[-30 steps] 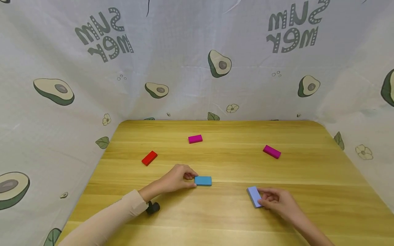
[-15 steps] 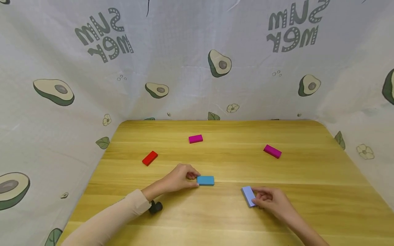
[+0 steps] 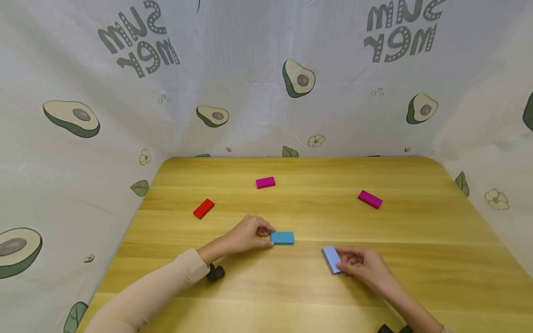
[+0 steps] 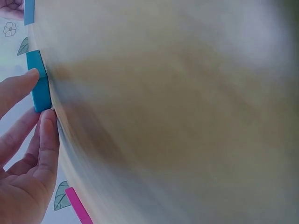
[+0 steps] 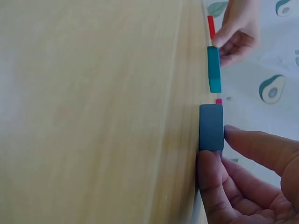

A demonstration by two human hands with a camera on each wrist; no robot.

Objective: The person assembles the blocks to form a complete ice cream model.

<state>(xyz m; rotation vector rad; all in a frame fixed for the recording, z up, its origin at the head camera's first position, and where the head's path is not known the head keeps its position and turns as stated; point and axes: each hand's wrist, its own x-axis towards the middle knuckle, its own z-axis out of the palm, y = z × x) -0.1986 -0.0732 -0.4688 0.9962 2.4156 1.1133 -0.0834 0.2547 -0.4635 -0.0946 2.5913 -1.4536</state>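
At the table [image 3: 266, 296], our left hand [image 3: 249, 236] has its fingers pinched on one end of the blue block [image 3: 283, 238], which lies at three o'clock from them, its long axis running nine to three. Our right hand [image 3: 363, 266] pinches the lavender block [image 3: 331, 259], at about nine o'clock from it, long axis roughly eleven to five. Seen from the blue block, the lavender block sits towards four o'clock, near but apart.

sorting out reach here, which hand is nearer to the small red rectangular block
Left. The left hand, gripping the blue rectangular block, is to the near right of the red block; the right hand, gripping the periwinkle rectangular block, is much farther right.
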